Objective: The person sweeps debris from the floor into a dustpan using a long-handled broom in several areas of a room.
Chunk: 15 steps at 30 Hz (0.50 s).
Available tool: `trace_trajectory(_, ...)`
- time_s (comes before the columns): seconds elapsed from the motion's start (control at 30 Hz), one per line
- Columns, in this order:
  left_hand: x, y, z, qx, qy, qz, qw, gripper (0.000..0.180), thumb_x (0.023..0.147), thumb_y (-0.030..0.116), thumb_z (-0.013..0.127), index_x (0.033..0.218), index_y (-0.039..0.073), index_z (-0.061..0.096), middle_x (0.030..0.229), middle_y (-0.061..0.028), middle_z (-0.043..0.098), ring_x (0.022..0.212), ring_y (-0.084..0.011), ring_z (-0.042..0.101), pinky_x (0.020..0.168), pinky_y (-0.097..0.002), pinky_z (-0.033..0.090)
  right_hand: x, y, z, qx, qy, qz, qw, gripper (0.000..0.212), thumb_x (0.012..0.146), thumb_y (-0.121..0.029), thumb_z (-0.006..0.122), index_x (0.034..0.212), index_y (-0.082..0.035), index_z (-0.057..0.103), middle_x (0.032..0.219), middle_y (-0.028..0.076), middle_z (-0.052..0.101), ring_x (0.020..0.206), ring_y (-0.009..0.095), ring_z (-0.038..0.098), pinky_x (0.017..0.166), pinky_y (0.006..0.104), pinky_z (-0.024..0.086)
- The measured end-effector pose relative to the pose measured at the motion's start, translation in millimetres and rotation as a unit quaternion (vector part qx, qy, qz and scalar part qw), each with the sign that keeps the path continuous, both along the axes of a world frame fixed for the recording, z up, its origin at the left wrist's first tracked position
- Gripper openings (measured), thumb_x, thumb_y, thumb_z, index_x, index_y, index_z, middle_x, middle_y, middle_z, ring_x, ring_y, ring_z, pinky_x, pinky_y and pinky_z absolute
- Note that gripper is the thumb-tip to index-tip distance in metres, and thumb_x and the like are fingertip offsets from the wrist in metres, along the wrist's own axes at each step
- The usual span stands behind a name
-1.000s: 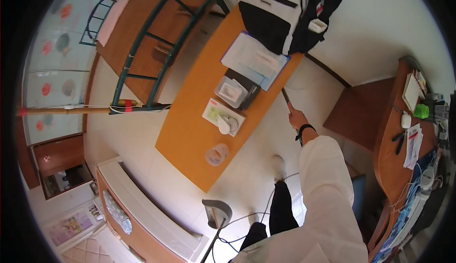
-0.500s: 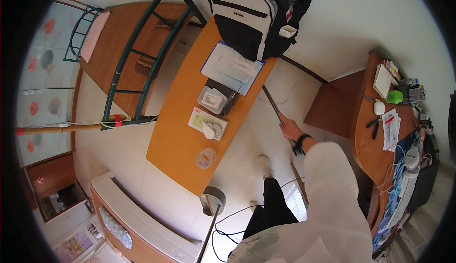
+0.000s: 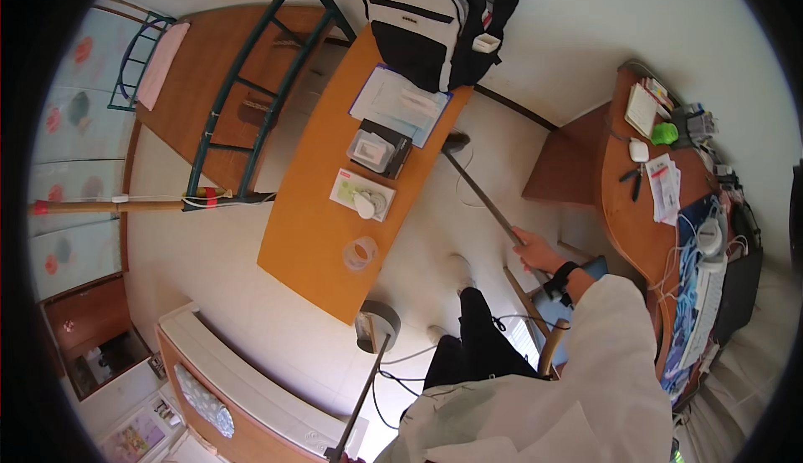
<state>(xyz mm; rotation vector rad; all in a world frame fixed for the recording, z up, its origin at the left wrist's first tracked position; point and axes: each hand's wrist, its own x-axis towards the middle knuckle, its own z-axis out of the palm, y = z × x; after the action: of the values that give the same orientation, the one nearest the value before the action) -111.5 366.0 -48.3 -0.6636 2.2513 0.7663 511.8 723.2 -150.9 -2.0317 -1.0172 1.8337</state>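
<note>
My right hand (image 3: pixel 535 250) is wrapped round the long stick of a broom (image 3: pixel 485 195). The broom's dark head (image 3: pixel 456 141) is down on the floor, beside the far right edge of the wooden table. At the lower edge, only a sliver of my left hand (image 3: pixel 353 460) shows, by the top of the handle of a long-handled dustpan (image 3: pixel 393 322). The handle slants from there to the grey pan, which rests on the floor by the table's near corner. Most of the left hand is cut off by the picture's edge.
On the wooden table (image 3: pixel 305 245) are a backpack (image 3: pixel 414 24), a clipboard with papers (image 3: pixel 401 107), boxes and a clear cup (image 3: pixel 360 253). A cluttered desk (image 3: pixel 615 187) stands right, a chair (image 3: pixel 548 342) beside me. Black cable (image 3: pixel 381 404) lies near my feet. A bunk ladder (image 3: pixel 222 112) stands left.
My right hand has moved right and nearer to me with the broom. The broom's head, formerly hidden by the table, now shows beside its edge. The chair has come into view.
</note>
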Motion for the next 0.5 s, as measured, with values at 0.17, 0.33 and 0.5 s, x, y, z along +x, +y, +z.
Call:
trace_trajectory(0.17,-22.1,-35.7,-9.1,0.003,0.002,0.027,1.000,0.027,0.080,0.017,0.058,0.062,0.011,0.038,0.051,0.0006,0.028,0.041,-0.0123,0.030,0.048,-0.0292,0.037,-0.3,9.5,-0.3,0.082,-0.072,0.017,0.994,0.052,0.081,-0.008,0.047,0.131,-0.002,0.032,0.061,0.011,0.053,0.042,0.019,0.053,0.042,0.0320,0.046)
trace_trajectory(0.33,-43.1,-70.6,-12.7,0.011,0.007,0.038,0.999,0.029,0.081,0.019,0.057,0.062,0.011,0.037,0.051,0.0006,0.028,0.042,-0.0125,0.030,0.049,-0.0298,0.038,-58.7,34.2,-105.9,0.065,-0.058,-0.050,0.995,0.057,0.083,-0.007,0.045,0.135,-0.002,0.023,0.056,0.008,0.051,0.041,0.017,0.051,0.042,0.0310,0.045)
trace_trajectory(0.5,-72.9,-112.9,-28.2,0.040,-0.007,0.047,0.998,0.030,0.082,0.020,0.057,0.061,0.012,0.036,0.050,0.0006,0.028,0.042,-0.0128,0.030,0.050,-0.0303,0.039,-102.2,-76.0,-69.3,-0.006,-0.041,0.009,0.999,0.061,0.082,-0.007,0.044,0.136,-0.001,0.018,0.063,0.011,0.054,0.044,0.021,0.053,0.045,0.0339,0.048)
